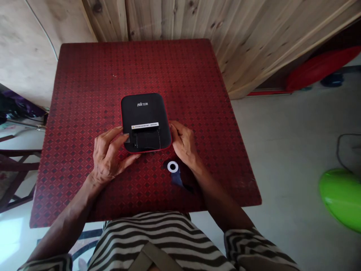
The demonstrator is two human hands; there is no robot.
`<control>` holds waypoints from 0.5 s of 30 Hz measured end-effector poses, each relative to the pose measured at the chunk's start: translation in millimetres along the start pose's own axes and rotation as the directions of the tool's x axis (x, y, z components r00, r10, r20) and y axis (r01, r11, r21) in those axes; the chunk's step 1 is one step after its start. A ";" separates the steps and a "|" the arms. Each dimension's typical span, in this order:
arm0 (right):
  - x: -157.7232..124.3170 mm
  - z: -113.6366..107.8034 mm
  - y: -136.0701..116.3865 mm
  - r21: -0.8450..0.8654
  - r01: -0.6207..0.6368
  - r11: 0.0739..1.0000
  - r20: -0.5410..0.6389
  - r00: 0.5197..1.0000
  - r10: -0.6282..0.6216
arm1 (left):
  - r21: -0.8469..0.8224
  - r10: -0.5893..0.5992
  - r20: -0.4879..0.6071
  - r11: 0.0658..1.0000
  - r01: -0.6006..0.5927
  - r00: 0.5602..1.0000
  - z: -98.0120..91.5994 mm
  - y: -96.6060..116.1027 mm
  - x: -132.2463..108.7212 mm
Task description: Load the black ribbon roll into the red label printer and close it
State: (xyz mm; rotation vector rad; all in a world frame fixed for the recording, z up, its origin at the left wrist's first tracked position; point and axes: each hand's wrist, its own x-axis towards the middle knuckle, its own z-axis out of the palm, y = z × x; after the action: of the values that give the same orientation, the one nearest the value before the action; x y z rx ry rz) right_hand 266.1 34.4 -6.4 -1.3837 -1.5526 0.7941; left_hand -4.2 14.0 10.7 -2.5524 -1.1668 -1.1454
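Note:
A black label printer with a red rim (146, 114) lies flat on the red patterned table, a white sticker strip across its lid and a dark slot below the strip. My left hand (108, 152) grips its left side, with a fingertip on a small grey tab near the lower left corner and the thumb under the front edge. Curled against the right edge is my right hand (184, 143), fingers partly tucked beneath. Close to my right wrist sits a small roll with a white ring face (172, 166), a dark blue ribbon (177, 178) trailing from it.
The red table (93, 75) meets a wooden plank wall (169, 19) at the back. At the left stands a dark wooden chair (17, 169). A bright green rounded object (342, 197) is on the floor at the right, with a cable beside it.

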 end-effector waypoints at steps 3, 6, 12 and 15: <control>-0.4 0.6 3.3 -0.012 0.053 0.999 -0.014 0.998 -0.053 | -0.005 -0.008 -0.001 1.000 0.008 1.000 -1.2 0.7 0.5; -1.4 1.6 5.5 -0.042 0.118 0.992 -0.027 0.992 -0.120 | -0.015 -0.024 0.011 1.000 0.024 1.000 -2.4 1.0 0.6; -2.7 3.7 5.2 -0.110 0.207 0.972 -0.050 0.976 -0.214 | -0.017 -0.057 0.021 0.998 0.058 0.998 -5.0 1.8 0.8; -3.0 4.3 5.7 -0.129 0.217 0.968 -0.044 0.974 -0.224 | 0.005 -0.058 0.008 0.998 0.058 0.998 -6.9 1.6 1.3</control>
State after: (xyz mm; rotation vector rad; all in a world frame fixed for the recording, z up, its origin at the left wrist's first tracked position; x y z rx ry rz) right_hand 264.6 32.8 -13.8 -1.2814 -1.6981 0.5252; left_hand -6.6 11.1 16.7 -2.5374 -1.2522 -1.1444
